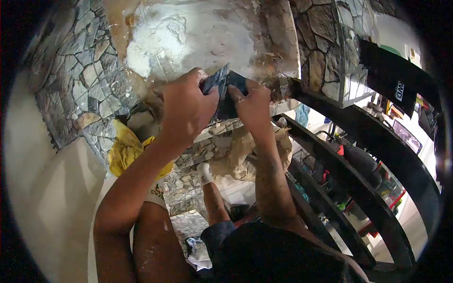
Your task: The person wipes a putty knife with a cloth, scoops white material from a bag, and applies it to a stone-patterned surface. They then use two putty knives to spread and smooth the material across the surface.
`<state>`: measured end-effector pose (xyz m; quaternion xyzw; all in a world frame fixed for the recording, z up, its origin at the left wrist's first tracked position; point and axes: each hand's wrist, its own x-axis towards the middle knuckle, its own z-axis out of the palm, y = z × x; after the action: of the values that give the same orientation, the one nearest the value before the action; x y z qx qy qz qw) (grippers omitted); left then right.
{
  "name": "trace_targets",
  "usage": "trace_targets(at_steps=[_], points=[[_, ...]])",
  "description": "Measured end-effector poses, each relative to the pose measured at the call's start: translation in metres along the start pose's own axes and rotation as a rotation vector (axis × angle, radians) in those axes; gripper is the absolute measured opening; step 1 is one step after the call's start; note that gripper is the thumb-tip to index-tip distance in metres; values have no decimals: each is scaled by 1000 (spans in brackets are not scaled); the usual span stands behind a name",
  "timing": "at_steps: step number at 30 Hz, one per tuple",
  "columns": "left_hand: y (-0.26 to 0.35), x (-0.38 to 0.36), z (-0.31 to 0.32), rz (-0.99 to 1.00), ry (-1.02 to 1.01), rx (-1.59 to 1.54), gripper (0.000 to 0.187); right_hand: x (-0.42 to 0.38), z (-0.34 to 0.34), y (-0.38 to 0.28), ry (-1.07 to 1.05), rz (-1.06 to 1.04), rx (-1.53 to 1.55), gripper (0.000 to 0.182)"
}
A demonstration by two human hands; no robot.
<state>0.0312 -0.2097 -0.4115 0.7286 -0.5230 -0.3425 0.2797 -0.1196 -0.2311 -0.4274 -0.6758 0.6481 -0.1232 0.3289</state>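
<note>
My left hand (pixel 186 106) is closed around a flat scraper-like blade (pixel 220 78) whose tip points up. Beside it, my right hand (pixel 253 104) pinches a dark flat piece (pixel 237 84) between thumb and fingers. The two flat pieces meet or overlap between my hands; exactly where they touch is hard to tell. Just beyond them, white powder (pixel 163 40) lies heaped on the left of a stained brown board (pixel 278 42), with a smoother, greyish-white spread to its right.
A yellow plastic bag (pixel 125 150) lies below my left forearm. Crumpled brown paper (pixel 240 153) rests lower down, near my legs and the stone-patterned steps (pixel 188 181). Stone-patterned surface (pixel 96 78) flanks the left. Black railing bars (pixel 349 181) curve along the right, with cluttered items beyond.
</note>
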Motion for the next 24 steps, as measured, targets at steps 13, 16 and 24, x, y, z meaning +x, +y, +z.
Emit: trace_targets(at_steps=[13,16,24], points=[[-5,36,-8,-41,-9,163,29,-10,-30,-8,141,-68,-184,20],[-6,35,-24,28,98,123,30,-11,-25,27,202,-212,-325,20],[20,30,-25,337,-226,193,24,-4,-14,41,171,-767,-328,23]])
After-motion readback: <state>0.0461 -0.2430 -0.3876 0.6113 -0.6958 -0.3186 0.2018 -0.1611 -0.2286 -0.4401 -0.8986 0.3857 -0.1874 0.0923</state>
